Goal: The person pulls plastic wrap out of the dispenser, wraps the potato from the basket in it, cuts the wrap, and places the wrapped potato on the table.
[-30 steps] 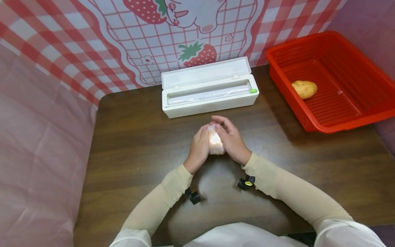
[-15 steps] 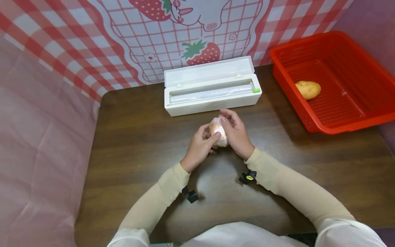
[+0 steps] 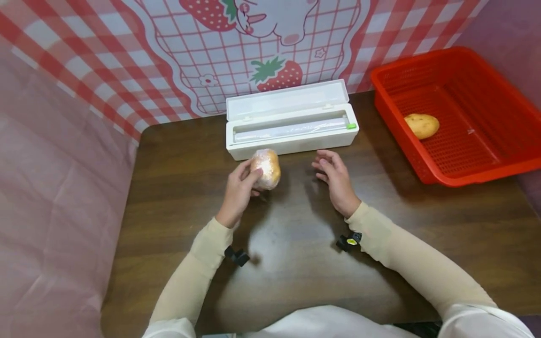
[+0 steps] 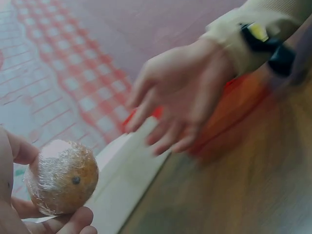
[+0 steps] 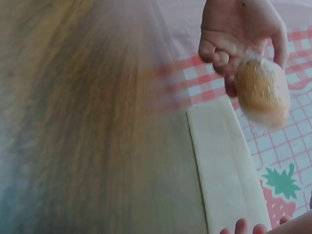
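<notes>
My left hand (image 3: 236,192) holds a potato wrapped in clear cling film (image 3: 267,169) between thumb and fingers, raised over the table in front of the white box. In the left wrist view the wrapped potato (image 4: 63,178) shows a dark spot under shiny, creased film. My right hand (image 3: 336,180) is apart from it to the right, fingers loosely bent, holding nothing. The right wrist view has the left hand (image 5: 239,29) with the wrapped potato (image 5: 263,92) at its fingertips. Some left fingers are hidden behind the potato in the head view.
Behind the hands stands a white cling film box (image 3: 291,143), its lid up, with a film roll (image 3: 291,130) inside and a green slider (image 3: 351,126). At right, a red plastic basket (image 3: 403,145) contains an unwrapped potato (image 3: 422,126). A printed cloth hangs behind the table.
Both hands were around the wrapped potato. The right hand has let go and moved slightly right; the left hand has carried the potato to the left.
</notes>
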The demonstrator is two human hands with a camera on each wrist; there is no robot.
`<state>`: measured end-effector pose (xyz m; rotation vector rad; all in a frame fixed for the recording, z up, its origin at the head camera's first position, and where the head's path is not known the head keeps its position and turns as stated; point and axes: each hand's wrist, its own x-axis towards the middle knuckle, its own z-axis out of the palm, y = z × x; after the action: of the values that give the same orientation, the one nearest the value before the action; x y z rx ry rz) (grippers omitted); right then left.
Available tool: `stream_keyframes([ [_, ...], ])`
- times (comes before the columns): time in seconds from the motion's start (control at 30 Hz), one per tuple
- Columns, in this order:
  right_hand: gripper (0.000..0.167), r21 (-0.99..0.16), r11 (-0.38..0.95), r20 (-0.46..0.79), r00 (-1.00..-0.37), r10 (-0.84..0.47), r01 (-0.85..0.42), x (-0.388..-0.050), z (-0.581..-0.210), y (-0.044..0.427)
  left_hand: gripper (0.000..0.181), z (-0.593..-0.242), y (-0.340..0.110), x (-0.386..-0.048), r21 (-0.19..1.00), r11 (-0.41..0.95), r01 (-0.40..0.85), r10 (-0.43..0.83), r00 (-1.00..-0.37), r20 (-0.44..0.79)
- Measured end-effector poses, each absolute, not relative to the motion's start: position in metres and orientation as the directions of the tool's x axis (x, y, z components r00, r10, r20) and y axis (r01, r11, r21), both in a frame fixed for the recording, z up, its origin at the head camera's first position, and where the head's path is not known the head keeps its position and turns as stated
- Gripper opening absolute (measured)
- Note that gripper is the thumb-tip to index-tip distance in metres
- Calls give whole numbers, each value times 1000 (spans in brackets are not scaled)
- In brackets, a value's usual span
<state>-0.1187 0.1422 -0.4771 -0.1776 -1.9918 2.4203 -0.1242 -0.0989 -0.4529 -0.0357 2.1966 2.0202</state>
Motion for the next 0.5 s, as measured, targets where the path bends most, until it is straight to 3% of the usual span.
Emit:
stream_keyframes([
  [0.5,41,-983,-111,-156,-985,67,149,-119,-482,148,46,-448,-162,-139,990,57,-126,-117,-986,-119],
])
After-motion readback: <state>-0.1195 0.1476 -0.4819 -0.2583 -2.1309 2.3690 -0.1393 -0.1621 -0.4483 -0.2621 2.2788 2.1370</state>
